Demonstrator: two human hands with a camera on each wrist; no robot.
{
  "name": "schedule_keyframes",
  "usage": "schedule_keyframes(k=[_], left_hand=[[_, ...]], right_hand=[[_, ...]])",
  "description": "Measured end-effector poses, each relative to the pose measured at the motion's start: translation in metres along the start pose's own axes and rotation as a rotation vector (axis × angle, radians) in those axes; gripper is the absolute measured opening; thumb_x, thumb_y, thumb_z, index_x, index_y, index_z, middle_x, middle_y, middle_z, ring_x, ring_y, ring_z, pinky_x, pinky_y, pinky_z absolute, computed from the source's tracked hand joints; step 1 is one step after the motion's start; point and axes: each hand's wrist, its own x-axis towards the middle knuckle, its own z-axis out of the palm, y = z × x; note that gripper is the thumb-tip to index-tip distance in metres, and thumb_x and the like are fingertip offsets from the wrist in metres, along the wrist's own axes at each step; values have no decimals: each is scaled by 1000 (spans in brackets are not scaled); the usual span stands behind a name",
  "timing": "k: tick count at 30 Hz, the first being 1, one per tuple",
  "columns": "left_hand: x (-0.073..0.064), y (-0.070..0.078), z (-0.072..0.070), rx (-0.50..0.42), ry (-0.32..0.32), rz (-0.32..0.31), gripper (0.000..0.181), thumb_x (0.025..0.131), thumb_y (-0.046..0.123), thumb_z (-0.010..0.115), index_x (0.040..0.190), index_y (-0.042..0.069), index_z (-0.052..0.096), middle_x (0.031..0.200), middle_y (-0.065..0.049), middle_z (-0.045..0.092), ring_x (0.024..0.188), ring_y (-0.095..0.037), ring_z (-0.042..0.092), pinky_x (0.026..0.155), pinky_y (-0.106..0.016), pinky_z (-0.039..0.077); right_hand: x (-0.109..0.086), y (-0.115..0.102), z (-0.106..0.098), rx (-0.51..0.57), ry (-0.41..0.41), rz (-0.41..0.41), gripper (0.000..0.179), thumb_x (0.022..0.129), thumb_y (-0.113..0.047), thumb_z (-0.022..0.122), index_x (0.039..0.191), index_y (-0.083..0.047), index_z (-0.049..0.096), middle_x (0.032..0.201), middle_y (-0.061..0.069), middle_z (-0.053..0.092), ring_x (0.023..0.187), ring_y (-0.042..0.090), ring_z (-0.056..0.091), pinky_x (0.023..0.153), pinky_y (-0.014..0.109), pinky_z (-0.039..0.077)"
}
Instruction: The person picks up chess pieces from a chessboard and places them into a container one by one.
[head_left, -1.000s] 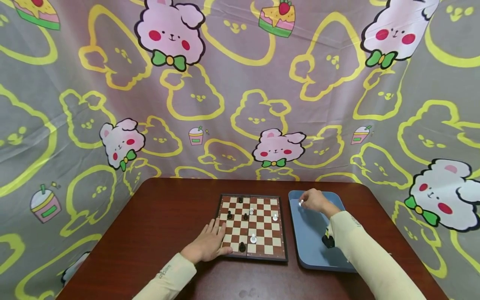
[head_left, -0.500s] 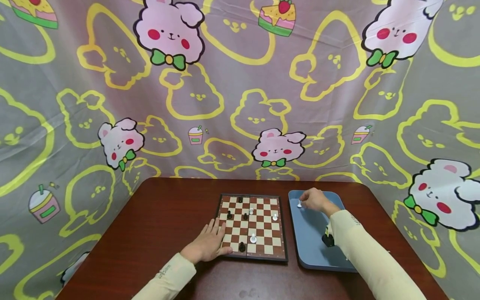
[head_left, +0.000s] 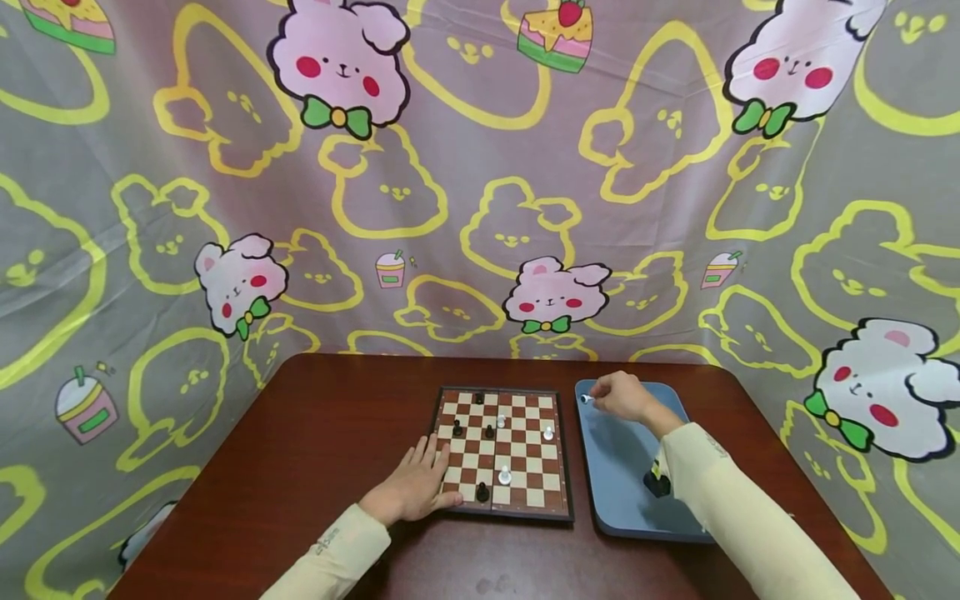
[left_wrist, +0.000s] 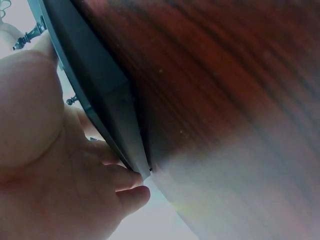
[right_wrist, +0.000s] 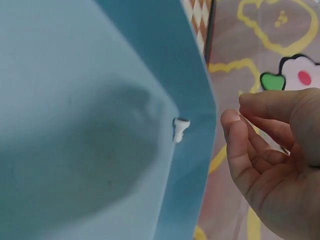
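Right hand [head_left: 625,397], right of centre in head view, is over the upper left corner of the tray [head_left: 621,475]. Fingers bent, narrow gap between thumb and fingertips, nothing held. White chess piece [right_wrist: 180,129] lies on its side in that corner, where tray floor meets wall, centre-right of right wrist view; fingertips near it, gap visible there. Tray is blue, lower right of head view.

Left hand [head_left: 408,490], lower centre of head view, rests at the lower left edge of the chessboard [head_left: 531,456]. Fingers extended, slightly apart, holding nothing; thumb along the bottom edge. Left wrist view has the hand touching the board's dark rim at lower centre, with a black piece [left_wrist: 31,35] beside it at upper left.

Board, lower centre, brown and cream squares: four black pawns [head_left: 482,492], three white pawns [head_left: 505,475], all upright, scattered. Both sleeves [head_left: 738,508] pale cream. Table [head_left: 330,433] dark red-brown. Curtain [head_left: 457,208] fills upper frame: rabbit faces, yellow outlines.
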Motion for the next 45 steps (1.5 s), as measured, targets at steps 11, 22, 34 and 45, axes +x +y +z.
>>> schedule_keyframes(k=[11, 22, 34, 45], left_hand=[[-3, -1, -3, 5, 1, -6, 87, 90, 59, 48, 144, -7, 29, 148, -33, 18, 137, -47, 15, 107, -54, 22], [-7, -1, 0, -11, -10, -8, 88, 91, 60, 46, 145, -7, 28, 148, -33, 17, 137, -47, 14, 107, -55, 21], [-4, 0, -3, -7, 14, 2, 87, 91, 59, 47, 144, -8, 28, 148, -34, 17, 137, -48, 15, 107, -55, 21], [-3, 0, -3, -12, 4, 1, 87, 91, 59, 47, 144, -7, 29, 149, -33, 17, 137, -47, 15, 107, -55, 21]], right_hand=[[-12, -34, 10, 117, -79, -10, 24, 88, -9, 64, 109, 3, 67, 94, 6, 67, 76, 18, 64, 65, 36, 52], [-14, -53, 40, 154, -161, 12, 21, 85, -3, 67, 106, 1, 68, 86, 3, 66, 74, 28, 63, 58, 32, 49], [-6, -58, 56, 215, -202, 13, 22, 80, 11, 65, 101, 5, 68, 88, 14, 65, 68, 25, 63, 62, 39, 53], [1, -53, 65, 181, -186, 36, 16, 77, 13, 67, 89, 2, 71, 78, 8, 65, 63, 20, 63, 58, 34, 53]])
